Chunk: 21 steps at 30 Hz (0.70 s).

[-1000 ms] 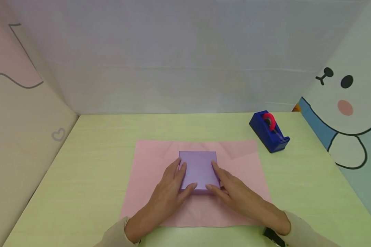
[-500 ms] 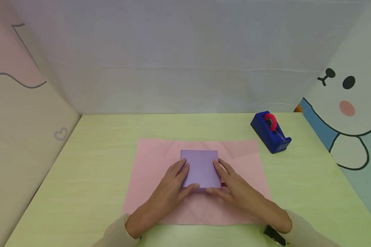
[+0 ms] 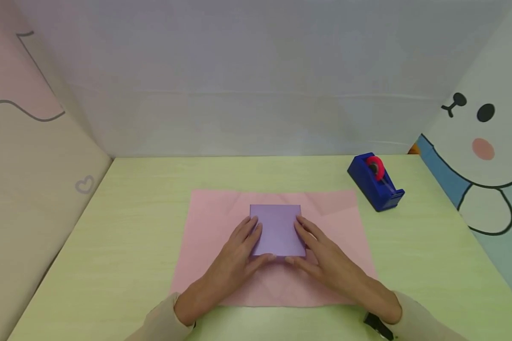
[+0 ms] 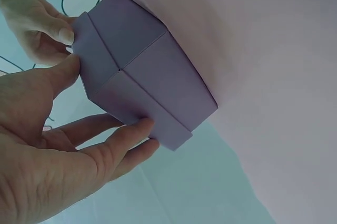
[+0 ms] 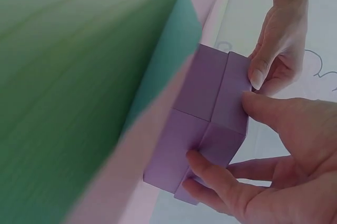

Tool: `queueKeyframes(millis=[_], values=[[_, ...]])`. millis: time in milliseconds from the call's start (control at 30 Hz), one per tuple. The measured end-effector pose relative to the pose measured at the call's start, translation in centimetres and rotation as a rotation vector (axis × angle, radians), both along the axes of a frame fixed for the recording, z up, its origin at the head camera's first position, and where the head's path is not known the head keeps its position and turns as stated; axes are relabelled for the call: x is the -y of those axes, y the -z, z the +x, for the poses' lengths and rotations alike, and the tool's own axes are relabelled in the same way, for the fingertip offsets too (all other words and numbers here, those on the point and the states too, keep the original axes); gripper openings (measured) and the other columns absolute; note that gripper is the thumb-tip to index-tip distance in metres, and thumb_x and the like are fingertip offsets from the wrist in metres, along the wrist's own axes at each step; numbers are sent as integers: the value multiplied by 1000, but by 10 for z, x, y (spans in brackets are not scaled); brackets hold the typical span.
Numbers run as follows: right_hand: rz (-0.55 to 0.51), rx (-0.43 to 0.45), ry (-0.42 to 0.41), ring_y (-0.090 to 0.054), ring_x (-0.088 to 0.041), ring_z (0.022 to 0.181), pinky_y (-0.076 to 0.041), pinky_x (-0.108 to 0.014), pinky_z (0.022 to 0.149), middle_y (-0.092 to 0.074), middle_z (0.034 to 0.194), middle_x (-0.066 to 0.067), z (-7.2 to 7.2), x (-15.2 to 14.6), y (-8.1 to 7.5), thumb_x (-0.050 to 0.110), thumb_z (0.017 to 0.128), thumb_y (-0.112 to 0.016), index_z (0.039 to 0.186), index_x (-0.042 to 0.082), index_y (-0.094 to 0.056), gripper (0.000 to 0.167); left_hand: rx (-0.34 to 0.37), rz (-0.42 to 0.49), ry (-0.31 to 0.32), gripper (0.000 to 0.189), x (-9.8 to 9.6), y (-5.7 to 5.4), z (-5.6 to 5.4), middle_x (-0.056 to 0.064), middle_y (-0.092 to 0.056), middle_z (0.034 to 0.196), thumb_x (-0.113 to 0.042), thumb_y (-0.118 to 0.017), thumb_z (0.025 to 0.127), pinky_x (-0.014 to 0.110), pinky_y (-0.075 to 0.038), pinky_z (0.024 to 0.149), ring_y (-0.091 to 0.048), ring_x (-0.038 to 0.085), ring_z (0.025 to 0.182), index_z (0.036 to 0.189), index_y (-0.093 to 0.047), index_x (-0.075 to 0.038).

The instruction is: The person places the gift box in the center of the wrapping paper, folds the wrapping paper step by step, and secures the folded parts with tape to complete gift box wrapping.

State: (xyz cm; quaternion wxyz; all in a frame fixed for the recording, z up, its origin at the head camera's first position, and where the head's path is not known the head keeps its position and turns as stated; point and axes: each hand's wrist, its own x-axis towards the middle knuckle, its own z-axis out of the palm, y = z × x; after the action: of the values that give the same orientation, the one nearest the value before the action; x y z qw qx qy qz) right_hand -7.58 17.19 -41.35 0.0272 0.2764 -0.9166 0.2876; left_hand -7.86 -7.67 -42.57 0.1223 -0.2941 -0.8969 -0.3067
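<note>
A square purple lidded box (image 3: 277, 229) sits on a sheet of pink paper (image 3: 209, 218). My left hand (image 3: 232, 267) holds its left side, thumb at the near edge and fingers along the lid. On the opposite side my right hand (image 3: 334, 267) holds it likewise, the two thumb tips close together at the front. In the left wrist view the lid's rim shows as a step around the box (image 4: 152, 68), with fingertips on that rim. The right wrist view shows the right fingertips against the box (image 5: 205, 113) near the same step.
A blue tape dispenser (image 3: 375, 187) with a red-cored roll stands at the back right of the pale green table (image 3: 123, 227). A plain cloth backdrop (image 3: 256, 80) rises behind, and printed panels flank both sides.
The box and pink paper have slid slightly away from me, both hands moving along with the box. Right fingers have shifted a little along the lid's side. The view has drifted slightly.
</note>
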Motion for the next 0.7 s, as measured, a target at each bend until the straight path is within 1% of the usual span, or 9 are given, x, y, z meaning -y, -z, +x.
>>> queueKeyframes(millis=[100, 233, 300, 500, 700], values=[[8, -18, -2, -43, -38, 143, -47, -51, 104, -39, 159, -22, -1, 1, 1, 24, 93, -78, 150, -8, -44, 74, 6, -3, -10, 68, 0, 0, -1, 31, -52, 144, -26, -83, 86, 53, -39, 113, -44, 46, 140, 133, -59, 16], [25, 15, 11, -42, -38, 144, -46, -50, 104, -36, 161, -22, -1, 1, 1, 27, 94, -77, 151, -6, -43, 75, 5, -11, -14, 67, 0, 0, -3, 29, -55, 143, -26, -83, 85, 50, -39, 113, -46, 42, 140, 132, -60, 15], [26, 23, 13, -43, -39, 144, -46, -50, 104, -36, 161, -22, -1, 0, 2, 27, 94, -77, 152, -5, -44, 74, 0, -14, -7, 65, 0, 0, -3, 28, -56, 143, -26, -83, 86, 49, -40, 113, -47, 41, 139, 132, -61, 14], [15, -15, -2, -47, -40, 140, -48, -51, 102, -39, 158, -24, -2, 0, 2, 24, 93, -78, 150, -4, -48, 71, -10, -11, 19, 65, 2, -1, -5, 28, -56, 143, -28, -82, 86, 49, -40, 113, -47, 42, 139, 133, -62, 12], [7, -6, -3, -46, -40, 141, -48, -51, 103, -38, 159, -24, -1, 0, 1, 23, 94, -77, 151, -3, -47, 70, -53, -50, 67, 62, 5, -1, -6, 30, -54, 143, -23, -82, 89, 50, -41, 112, -47, 44, 138, 134, -60, 13]])
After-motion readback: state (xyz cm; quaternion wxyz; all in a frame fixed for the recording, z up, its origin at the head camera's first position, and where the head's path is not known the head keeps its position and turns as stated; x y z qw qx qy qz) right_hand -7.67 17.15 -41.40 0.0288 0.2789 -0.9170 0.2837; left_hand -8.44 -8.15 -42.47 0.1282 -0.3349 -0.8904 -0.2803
